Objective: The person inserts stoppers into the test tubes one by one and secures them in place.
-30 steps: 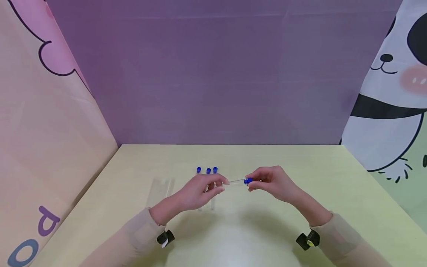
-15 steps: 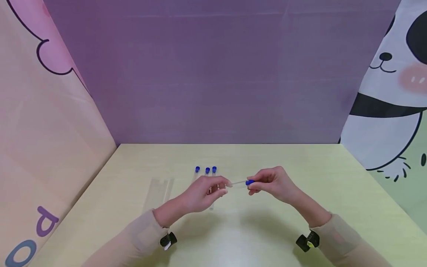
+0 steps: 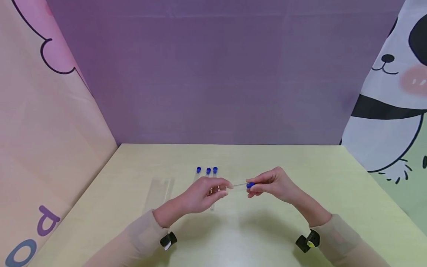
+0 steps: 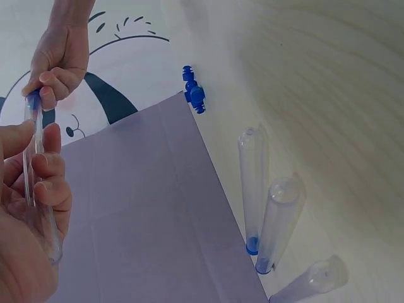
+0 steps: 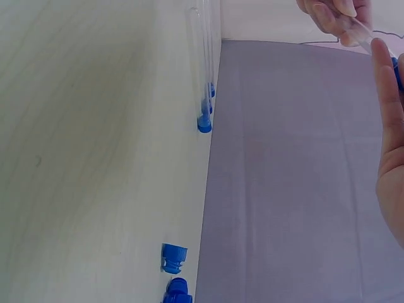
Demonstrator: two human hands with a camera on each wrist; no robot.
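My left hand holds a clear test tube above the table, its rounded bottom near the palm in the left wrist view. The thumb lies along one side and curled fingers along the other. At the tube's mouth, my right hand pinches a blue ribbed cap between thumb and fingertips. The cap sits at the end of the tube, partly covered by those fingers. Beyond the left hand, three capped test tubes lie side by side, their blue caps toward the back.
Several clear tubes without visible caps lie left of the left forearm. Loose blue caps rest on the table, hidden behind the right hand in the head view. A purple backdrop rises at the table's far edge.
The held tube and both hands have shifted slightly down and right. The right fingers have changed position around the cap. The tubes on the table lie as before.
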